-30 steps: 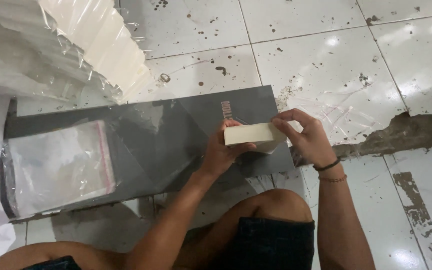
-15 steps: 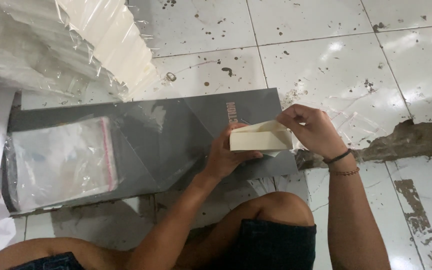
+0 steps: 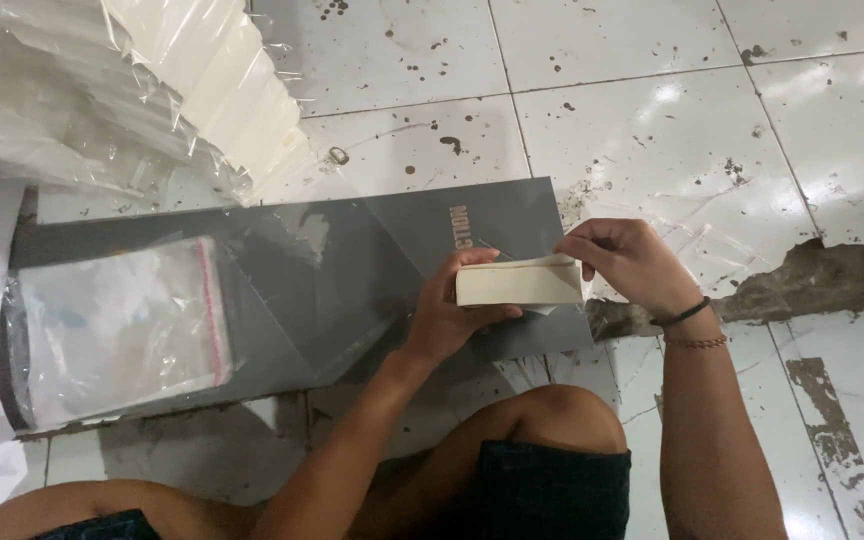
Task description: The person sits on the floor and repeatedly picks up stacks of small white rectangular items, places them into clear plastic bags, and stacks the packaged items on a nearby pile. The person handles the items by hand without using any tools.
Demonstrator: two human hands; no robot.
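Above the right-hand end of the grey board [image 3: 352,280], which lies flat on the tiled floor [image 3: 652,120], a cream-coloured stack of flat pieces [image 3: 518,284] is held level between both hands; the left hand [image 3: 449,318] cups it from the near side, thumb along the lower edge and fingers curled shut round its left end, apparently so the pieces stay squared together; the right hand [image 3: 627,262] meets the stack's right end, its fingertips pinched closed on the top corner, where a thin clear film seems to be caught, though I cannot tell exactly what is pinched; a dark band [image 3: 682,314] circles that wrist. Towards the board's left end rests a clear plastic bag with a red strip [image 3: 117,325], within easy reach; beyond the board's far left corner lies a heap of clear-wrapped white packs [image 3: 142,80].
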